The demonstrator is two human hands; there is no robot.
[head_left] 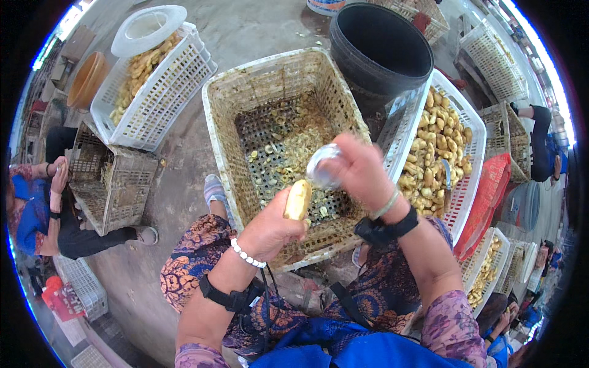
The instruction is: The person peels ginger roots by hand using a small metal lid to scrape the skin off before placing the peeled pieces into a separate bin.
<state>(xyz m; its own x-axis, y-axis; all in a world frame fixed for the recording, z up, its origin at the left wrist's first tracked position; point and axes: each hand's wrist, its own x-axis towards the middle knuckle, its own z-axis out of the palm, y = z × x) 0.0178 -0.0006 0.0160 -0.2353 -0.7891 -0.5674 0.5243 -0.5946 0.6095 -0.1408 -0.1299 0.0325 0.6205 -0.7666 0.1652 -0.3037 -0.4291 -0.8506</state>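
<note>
In my left hand (270,230) is a pale yellow piece of ginger (298,200), held upright with its top end free of the fingers. Just right of it, my right hand (361,168) is closed round a shiny, silvery, rounded piece of metal (324,166); motion smears it, and its exact kind is unclear. The two hands are apart, over a dirty white plastic crate (222,132) between my knees. Peelings and small pale scraps (285,144) lie on the crate's bottom. At my right stands a white crate (475,129) heaped with ginger (432,147).
A knife-like grey strip (447,174) lies on the ginger heap. Beyond the peelings crate stands a large black bucket (381,80). At far left, another white crate (156,92) holds ginger under a white lid-like ring (149,30). A person (52,202) sits at left; a red sack (488,202) lies at right.
</note>
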